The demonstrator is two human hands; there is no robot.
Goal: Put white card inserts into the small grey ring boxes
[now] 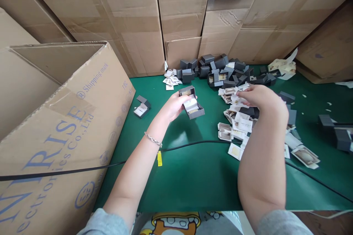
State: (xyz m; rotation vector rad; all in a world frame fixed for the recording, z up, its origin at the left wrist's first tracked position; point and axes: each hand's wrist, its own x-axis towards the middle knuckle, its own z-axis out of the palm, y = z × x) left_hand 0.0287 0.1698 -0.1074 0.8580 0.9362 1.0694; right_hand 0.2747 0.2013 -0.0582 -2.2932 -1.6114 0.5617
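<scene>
My left hand [173,107] grips a small dark grey jewelry box [198,112] above the green table. The box is open, its lid tilted back, with a white lining inside. Over to the right, my right hand [261,97] reaches into a heap of white paper inserts [242,125], fingertips drawn together at the heap's upper part. What lies between those fingers is too small to make out. Another open grey jewelry box [142,107], white inside, sits on the table left of my left hand.
Many dark grey boxes [215,68] are piled at the back, beside small white papers [171,79]. A large open carton [110,91] stands at left. A black cable [198,141] with a yellow tag [159,158] crosses the table [187,183]. More grey boxes [343,137] lie far right.
</scene>
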